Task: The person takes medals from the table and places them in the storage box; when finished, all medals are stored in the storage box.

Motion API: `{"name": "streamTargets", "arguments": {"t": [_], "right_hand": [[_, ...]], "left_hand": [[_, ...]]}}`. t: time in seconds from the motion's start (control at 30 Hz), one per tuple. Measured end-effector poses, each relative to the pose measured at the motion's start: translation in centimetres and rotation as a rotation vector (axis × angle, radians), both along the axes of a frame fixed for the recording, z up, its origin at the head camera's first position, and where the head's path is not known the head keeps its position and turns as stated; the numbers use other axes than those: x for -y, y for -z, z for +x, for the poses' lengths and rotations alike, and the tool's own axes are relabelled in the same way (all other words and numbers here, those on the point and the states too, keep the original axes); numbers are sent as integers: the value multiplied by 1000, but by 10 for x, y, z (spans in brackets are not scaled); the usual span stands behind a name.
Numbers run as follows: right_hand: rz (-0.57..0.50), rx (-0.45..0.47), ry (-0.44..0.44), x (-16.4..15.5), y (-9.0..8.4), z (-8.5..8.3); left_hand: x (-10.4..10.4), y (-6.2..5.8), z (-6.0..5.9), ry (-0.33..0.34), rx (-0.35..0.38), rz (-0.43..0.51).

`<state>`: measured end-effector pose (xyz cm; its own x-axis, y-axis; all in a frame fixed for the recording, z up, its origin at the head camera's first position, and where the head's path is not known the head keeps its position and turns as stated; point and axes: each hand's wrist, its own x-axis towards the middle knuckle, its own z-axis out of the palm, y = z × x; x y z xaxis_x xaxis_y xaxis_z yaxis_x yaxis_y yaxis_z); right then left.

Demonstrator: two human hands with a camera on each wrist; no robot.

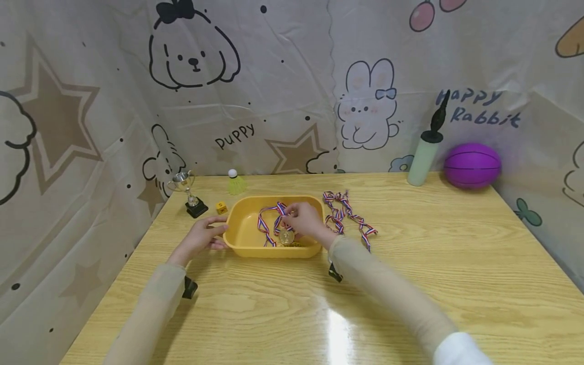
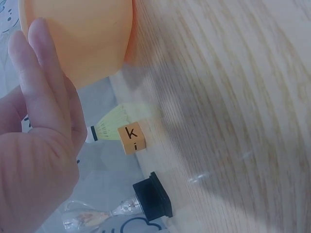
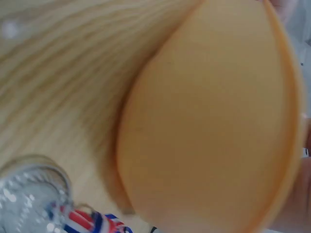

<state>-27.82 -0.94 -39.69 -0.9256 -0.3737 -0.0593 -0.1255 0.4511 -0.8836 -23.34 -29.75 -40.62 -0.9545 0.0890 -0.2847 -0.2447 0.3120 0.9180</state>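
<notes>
A yellow plastic basin (image 1: 237,243) sits on the table, its outer wall filling much of the right wrist view. Against its left end rests my left hand (image 1: 203,237); in the left wrist view the fingers (image 2: 41,82) lie straight along the wall. My right hand (image 1: 304,220) reaches inside over the right half and pinches a red, white and blue ribbon. Under those fingers lies a gold medal (image 1: 286,236), and more ribbon (image 1: 261,223) loops across the basin floor. The right fingertips are hidden in the right wrist view by the basin wall.
Right of the basin lie crumpled striped ribbons (image 1: 339,213) and a silver medal (image 3: 34,199). Behind on the left stand a small trophy (image 1: 189,195), a letter cube (image 1: 221,207) and a shuttlecock (image 1: 235,182). A hand pump (image 1: 423,159) and a purple ball (image 1: 472,166) are far right.
</notes>
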Motion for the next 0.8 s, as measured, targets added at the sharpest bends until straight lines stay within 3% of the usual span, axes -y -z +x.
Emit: {"name": "streamTargets", "arguments": {"t": [0.27,0.8], "right_hand": [[135,-113,1,5,14,-2],[181,-95,19,7,19,-3]], "left_hand": [[0,0,0,-3,3,6],[-1,-2,1,3,8,3]]}}
